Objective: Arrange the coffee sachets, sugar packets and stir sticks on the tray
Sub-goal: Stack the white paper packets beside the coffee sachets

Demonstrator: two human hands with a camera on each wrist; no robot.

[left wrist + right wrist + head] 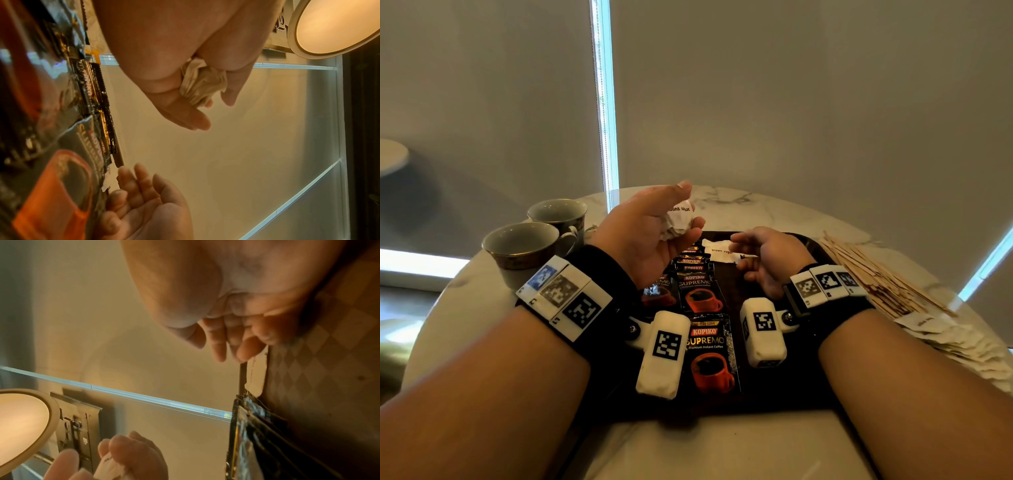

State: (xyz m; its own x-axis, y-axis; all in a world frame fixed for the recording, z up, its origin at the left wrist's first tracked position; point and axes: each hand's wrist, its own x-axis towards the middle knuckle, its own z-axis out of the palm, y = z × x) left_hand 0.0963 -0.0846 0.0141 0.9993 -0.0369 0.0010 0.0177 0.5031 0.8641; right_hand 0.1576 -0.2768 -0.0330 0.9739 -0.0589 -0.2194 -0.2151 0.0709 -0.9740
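Left hand (654, 233) cupped, right hand (763, 260) relaxed

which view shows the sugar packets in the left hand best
The head view: the sugar packets sit bunched in the left hand, print visible. Left wrist shows crumpled ends; right wrist shows only a corner between fingertips.

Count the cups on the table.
2. One cup stands nearer, left of the tray; the second cup sits just behind it, touching or nearly so. The arms may hide others.
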